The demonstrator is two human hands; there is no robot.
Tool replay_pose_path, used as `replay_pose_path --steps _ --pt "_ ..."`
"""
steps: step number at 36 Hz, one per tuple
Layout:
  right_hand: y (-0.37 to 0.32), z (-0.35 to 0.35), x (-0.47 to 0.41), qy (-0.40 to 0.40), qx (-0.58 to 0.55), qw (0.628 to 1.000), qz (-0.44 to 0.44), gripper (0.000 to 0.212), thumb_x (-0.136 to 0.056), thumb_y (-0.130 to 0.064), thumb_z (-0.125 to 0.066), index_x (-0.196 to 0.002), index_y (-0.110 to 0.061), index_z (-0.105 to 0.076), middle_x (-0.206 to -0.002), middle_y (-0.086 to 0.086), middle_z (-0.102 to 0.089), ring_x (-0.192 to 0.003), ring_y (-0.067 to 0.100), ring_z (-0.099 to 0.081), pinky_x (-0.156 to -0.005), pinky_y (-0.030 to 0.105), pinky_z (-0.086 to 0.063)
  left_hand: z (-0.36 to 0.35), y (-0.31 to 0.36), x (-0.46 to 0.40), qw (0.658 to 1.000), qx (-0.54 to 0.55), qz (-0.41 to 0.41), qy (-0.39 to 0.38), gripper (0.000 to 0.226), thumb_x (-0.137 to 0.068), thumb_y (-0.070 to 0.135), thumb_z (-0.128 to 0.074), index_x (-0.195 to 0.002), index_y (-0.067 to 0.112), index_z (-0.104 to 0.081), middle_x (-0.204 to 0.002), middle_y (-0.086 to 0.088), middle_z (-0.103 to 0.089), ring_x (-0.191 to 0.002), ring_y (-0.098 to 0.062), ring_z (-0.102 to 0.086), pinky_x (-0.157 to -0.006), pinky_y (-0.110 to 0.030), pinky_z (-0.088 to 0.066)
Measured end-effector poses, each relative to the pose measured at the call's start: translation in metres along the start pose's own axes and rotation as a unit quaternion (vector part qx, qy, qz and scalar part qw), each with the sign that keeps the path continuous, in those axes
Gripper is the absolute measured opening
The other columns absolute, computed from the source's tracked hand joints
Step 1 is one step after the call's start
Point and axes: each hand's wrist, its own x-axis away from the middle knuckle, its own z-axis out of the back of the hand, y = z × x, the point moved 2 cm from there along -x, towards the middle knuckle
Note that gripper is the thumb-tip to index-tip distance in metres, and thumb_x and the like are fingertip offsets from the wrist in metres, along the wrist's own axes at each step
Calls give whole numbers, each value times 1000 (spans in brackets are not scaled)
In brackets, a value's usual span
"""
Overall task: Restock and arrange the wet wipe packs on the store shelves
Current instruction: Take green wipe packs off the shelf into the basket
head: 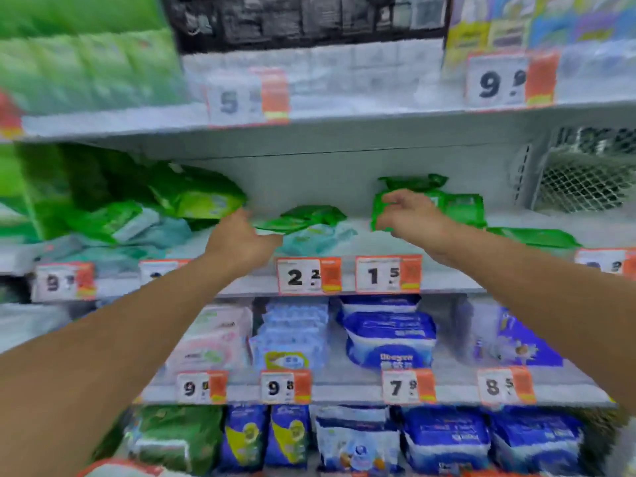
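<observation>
middle shelf (344, 242): we see loose packs lying on it, heap (144, 215) at left, flat pack (303, 218) in centre, stacked packs (447, 208) right of centre
our left hand (241, 239): at flat pack's left edge
our right hand (409, 211): in front of stacked packs
basket (585, 173): far right, same shelf
price tags (347, 275): on shelf's front edge, below hands
lower shelf (344, 387): packs standing in rows

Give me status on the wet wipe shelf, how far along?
Partway. Done: a short stack of green packs sits upright-ish at the back right. In hand: the right hand grips the front pack of that stack; the left hand reaches the loose green pack mid-shelf. Left: the jumbled green and teal packs on the left, and one flat green pack at far right.
</observation>
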Motion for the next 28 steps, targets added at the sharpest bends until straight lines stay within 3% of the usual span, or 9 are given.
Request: replay_pose_path --steps 2,6,8,10,13,18,22,24,28 --pt "7 -20 -27 -48 3 996 -77 25 -86 -20 -70 -108 -21 -58 -93 -3 -54 -98 20 -53 -93 38 -51 -2 -14 -11 997 -28 34 -56 58 -88 45 -68 -130 7 -57 -127 -14 -62 -116 -31 -58 -93 -32 -44" --pt "13 -48 -60 -141 92 977 -134 45 -88 -44 -69 -122 -19 -53 -97 0 -48 -88 17 -51 -74 24 -46 -11 -26 -34 986 -106 27 -125 57 -89 55 -61 -116 4 -62 -122 -12 -62 -103 -26 -56 -73 -27 -41" --pt "13 -56 -74 -153 100 973 -141 53 -86 -47 -70 -128 -19 -53 -111 2 -50 -101 19 -55 -93 31 -48 -20 -24 -43 980 -122 20 -159 72 -84 67 -58 -121 6 -60 -131 -8 -58 -111 -25 -55 -76 -24 -38" --pt "10 -66 -79 -166 84 972 -143 49 -88 -43 -69 -127 -18 -55 -120 0 -53 -106 15 -54 -95 29 -48 -30 -15 -46 980 -88 17 -179 68 -76 74 -62 -112 17 -63 -125 0 -61 -110 -21 -57 -81 -23 -38" --pt "8 -79 -82 -169 41 973 -152 28 -90 -37 -70 -110 -19 -61 -101 -2 -62 -82 8 -54 -72 19 -45 -46 3 -49 982 -53 -8 -182 40 -75 57 -76 -91 24 -61 -102 4 -66 -97 -16 -61 -86 -25 -48" --pt "4 -72 -71 -193 -26 967 -165 19 -87 -27 -74 -103 -20 -65 -101 -2 -68 -90 11 -60 -79 23 -47 -55 7 -53 994 7 -62 -94 39 -59 25 -84 -92 19 -65 -96 -1 -71 -88 -20 -68 -78 -29 -56" --pt "-20 -46 -34 -199 -188 957 -94 35 -90 -14 -70 -124 -10 -64 -117 6 -73 -107 20 -68 -94 35 -54 -39 12 -39 975 106 -191 33 67 -48 14 -88 -106 26 -57 -105 -3 -63 -93 -21 -63 -73 -26 -50" --pt "-32 -27 -6 -215 -233 947 -51 33 -90 -9 -67 -123 -7 -65 -115 9 -74 -106 21 -70 -90 35 -58 -32 16 -26 958 181 -221 24 73 -45 17 -90 -108 28 -54 -107 -2 -63 -95 -20 -65 -79 -33 -56" --pt "-34 20 41 -223 -242 944 13 35 -82 3 -67 -115 -11 -65 -110 9 -74 -95 20 -73 -73 29 -62 -25 37 25 949 200 -241 -42 61 -52 28 -97 -102 24 -63 -90 9 -71 -76 -4 -67 -65 -23 -57"
